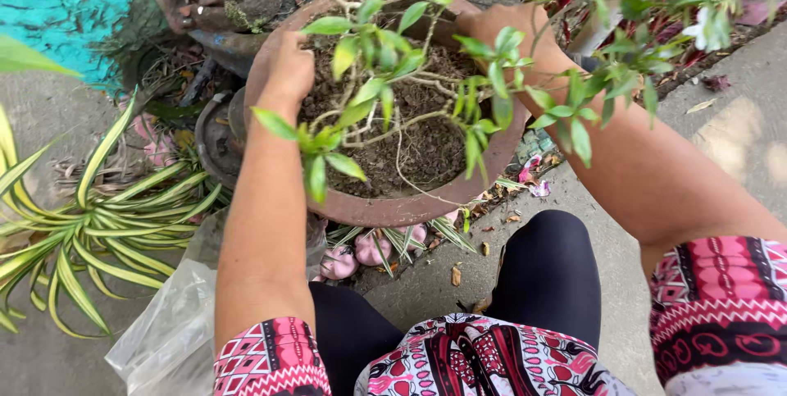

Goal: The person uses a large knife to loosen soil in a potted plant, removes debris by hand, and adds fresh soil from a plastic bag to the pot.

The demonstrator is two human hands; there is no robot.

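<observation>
Your left hand [288, 68] is curled over the far left rim of the terracotta pot [385, 209], fingers bunched together and gripping the edge. Your right hand [512, 29] is on the far right rim, but leaves hide those fingers, so can't tell if they're spread or clamped. Between your two sets of fingers sits the dark soil [426, 146] with a leafy green shrub [369, 88] growing out of it. Well left of your left fingers there's a striped spider plant [98, 228], and a clear plastic bag [168, 330] lies nearer you.

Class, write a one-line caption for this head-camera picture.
Both hands, left hand and right hand, grip the rim of a clay pot.
</observation>
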